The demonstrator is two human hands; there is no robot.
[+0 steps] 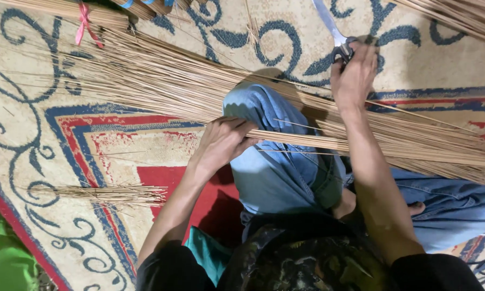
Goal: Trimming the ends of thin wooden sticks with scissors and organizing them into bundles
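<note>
A long bundle of thin tan sticks [161, 86] lies across my blue-jeaned knee [275, 161], running from upper left to right. My left hand [223, 141] grips the bundle where it crosses the knee. My right hand [353, 75] reaches past the bundle and holds the dark handles of a pair of scissors [334, 35], whose pale blades point up and to the left over the carpet.
A patterned carpet [48, 161] in cream, blue and red covers the floor. A small heap of short cut stick ends [110, 193] lies at the left. More stick bundles, one tied with a pink ribbon [83, 24], lie at the top left and top right. Green cloth [0, 253] sits at the bottom left.
</note>
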